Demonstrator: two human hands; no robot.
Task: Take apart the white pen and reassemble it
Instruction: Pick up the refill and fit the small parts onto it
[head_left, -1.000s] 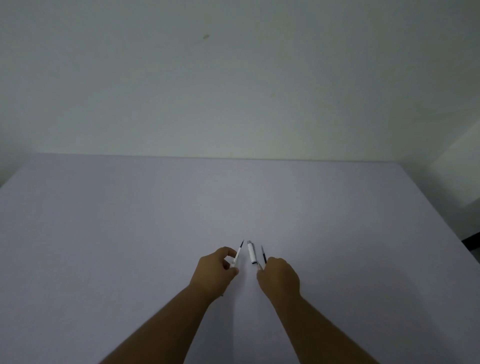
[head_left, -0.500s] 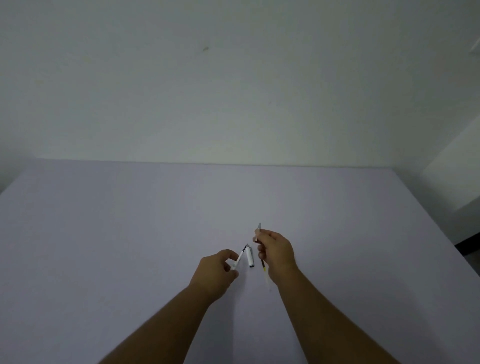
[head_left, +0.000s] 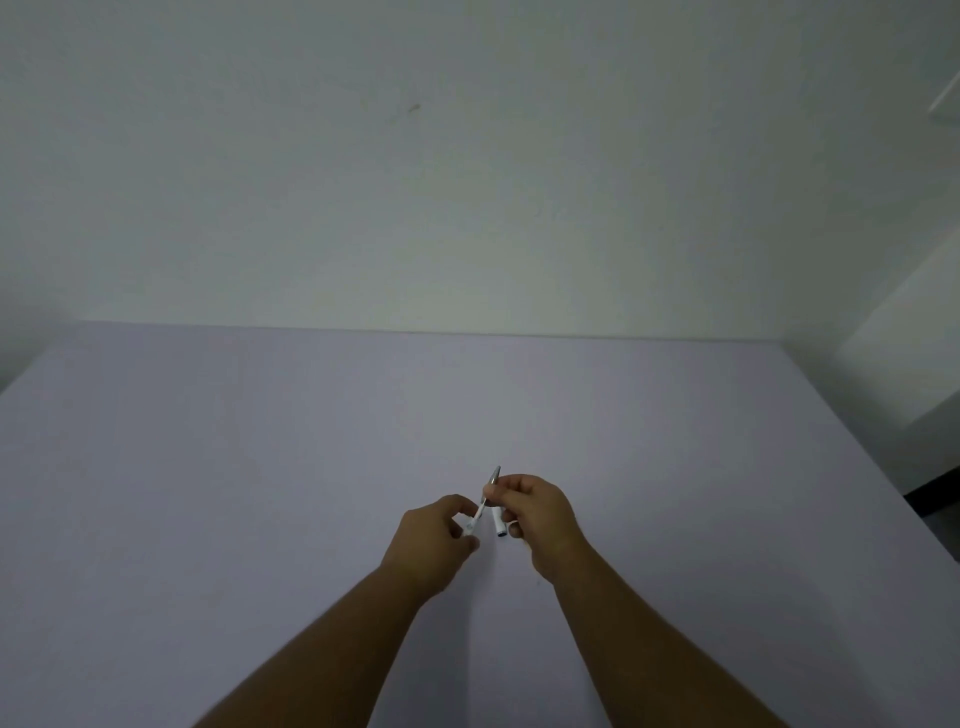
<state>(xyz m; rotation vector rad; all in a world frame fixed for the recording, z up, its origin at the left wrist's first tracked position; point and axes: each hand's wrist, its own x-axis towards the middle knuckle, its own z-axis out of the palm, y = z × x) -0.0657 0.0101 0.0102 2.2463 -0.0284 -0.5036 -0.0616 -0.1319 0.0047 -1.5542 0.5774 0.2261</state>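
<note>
White pen barrel (head_left: 474, 519): slim plastic tube, long axis tilted up-right, pinched in left hand (head_left: 434, 540) fingers. Right hand (head_left: 540, 512) grips thin refill (head_left: 492, 480), grey conical tip pointing up. White cap (head_left: 498, 522) lies on matte lavender surface (head_left: 208, 493) between the hands.

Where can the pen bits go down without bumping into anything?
Almost anywhere on the pale lilac table: the wide stretch between the hands and the far wall, and both sides out to the table's edges. The only crowded spot is the middle, where the left hand and right hand hold pen parts beside a short white pen piece.
</note>
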